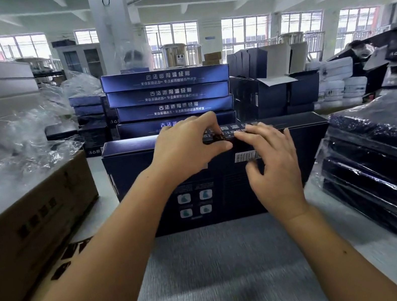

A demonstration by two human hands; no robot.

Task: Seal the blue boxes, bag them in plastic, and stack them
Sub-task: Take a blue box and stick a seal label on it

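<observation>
View from head height over a grey table (pixel 227 272).

(a) Ctr of frame: one blue box (pixel 307 157) stands on its long edge on the table, broad face toward the viewer, w/ a white barcode label (pixel 246 155) near the top and four pale icons lower down.

(b) Left hand (pixel 186 149), coming in from lower left: fingers curled over the box's top edge, thumb laid flat along the near face, so it grips that edge. A small dark tab (pixel 219 136) shows at the fingertips; what it is cannot be told.

(c) Right hand (pixel 272 166), from lower right: fingers spread and nearly straight, forefinger pressing on the top edge just beside the tab, the rest lying on the near face by the label. It grasps nothing.

(d) Behind, upper ctr: stack of flat blue boxes (pixel 169 94) w/ white lettering, lying flat.

(e) Right edge of frame: pile of dark boxes in clear plastic wrap (pixel 385 165), close to the standing box.

(f) Left of frame: brown carton (pixel 25 215) holding crumpled clear plastic bags (pixel 6 152).

(g) Far upper right, bkgd: another person (pixel 358 53) among more cartons, blurred.
</observation>
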